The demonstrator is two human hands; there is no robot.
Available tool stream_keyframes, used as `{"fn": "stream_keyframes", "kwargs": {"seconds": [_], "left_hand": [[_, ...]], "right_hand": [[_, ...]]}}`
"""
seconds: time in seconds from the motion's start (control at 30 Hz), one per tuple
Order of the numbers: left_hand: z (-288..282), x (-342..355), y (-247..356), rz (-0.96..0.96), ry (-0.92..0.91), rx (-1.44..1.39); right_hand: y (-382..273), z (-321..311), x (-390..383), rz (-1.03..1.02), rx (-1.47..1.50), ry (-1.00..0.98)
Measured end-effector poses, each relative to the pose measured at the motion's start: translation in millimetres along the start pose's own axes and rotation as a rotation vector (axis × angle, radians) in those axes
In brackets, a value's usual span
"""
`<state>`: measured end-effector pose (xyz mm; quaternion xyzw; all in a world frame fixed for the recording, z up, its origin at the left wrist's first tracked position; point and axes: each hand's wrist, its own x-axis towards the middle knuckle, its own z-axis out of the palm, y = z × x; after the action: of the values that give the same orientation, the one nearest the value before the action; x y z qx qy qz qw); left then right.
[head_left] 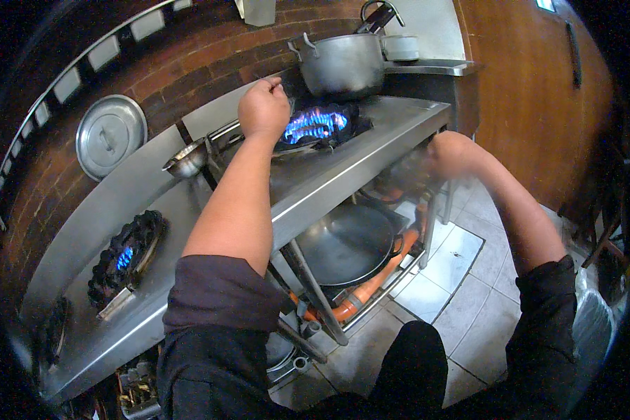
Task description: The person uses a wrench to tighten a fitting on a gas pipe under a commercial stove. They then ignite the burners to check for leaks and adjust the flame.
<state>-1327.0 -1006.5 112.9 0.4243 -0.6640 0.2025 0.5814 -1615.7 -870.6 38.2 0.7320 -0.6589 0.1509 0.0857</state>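
Burner (320,127) alight! Left hand (264,108) outstretched beside it, fingers curled together; right hand (453,155) low, blurred, grip unclear; flames (315,125) stretch sideways.

We looked over a long grey metal stove counter (406,112), smooth and softly shiny along its front edge. At its far right we saw a big round silvery metal pot (344,68), dull and satiny; at left, a round grey metal lid (124,145), similarly satiny, before a rough reddish-brown brick wall (210,52). Below, we noted a wide dark metal wok (350,241) with low gloss. At right, a brown wooden panel (525,105) looked smooth; near us, our black cloth sleeves (220,290) were matt.
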Motion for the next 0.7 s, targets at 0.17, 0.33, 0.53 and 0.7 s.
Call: {"fn": "stream_keyframes", "kwargs": {"seconds": [0.17, 0.33, 0.53, 0.7], "left_hand": [[13.1, 6.1, -1.1, 0.042, -0.181, -0.021], [12.5, 24.9, -42.3, 0.004, -0.449, -0.008], [33.3, 26.7, -41.5, 0.079, -0.493, 0.003], [35.7, 16.1, -23.4, 0.114, -0.362, 0.007]], "right_hand": [[4.5, 4.9, -31.6, 0.032, 0.252, 0.362], [-48.1, 61.1, -105.7, -0.545, 1.184, -0.004], [-128.4, 243.8, -154.4, -0.321, 1.217, -0.670], [-147.4, 390.5, -185.8, -0.368, 0.467, -0.670]]}}
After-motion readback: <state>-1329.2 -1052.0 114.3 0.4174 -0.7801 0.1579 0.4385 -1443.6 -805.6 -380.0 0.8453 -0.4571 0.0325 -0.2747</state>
